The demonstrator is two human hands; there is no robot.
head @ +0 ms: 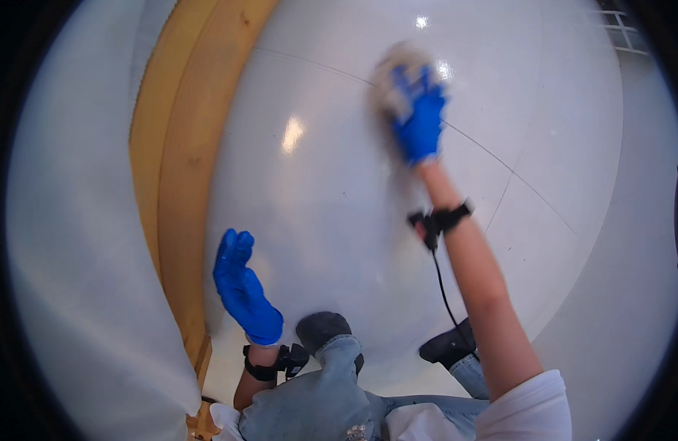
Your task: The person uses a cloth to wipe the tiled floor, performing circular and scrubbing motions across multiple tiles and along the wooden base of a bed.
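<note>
Stretched out ahead, my right hand in a blue glove presses on a bunched beige cloth. Cloth and fingers are blurred, and the cloth lies against the glossy pale tiled floor. On the near left, my left hand, also in a blue glove, is held up with nothing in it. Its fingers are close together and slightly bent, beside a wooden bed rail. Whether the left hand touches the rail I cannot tell.
White bedding or fabric lies along the left, beyond the wood. Black straps with devices circle both wrists, and a cable hangs from the right one. My dark shoes rest on the floor. A white rack stands far right.
</note>
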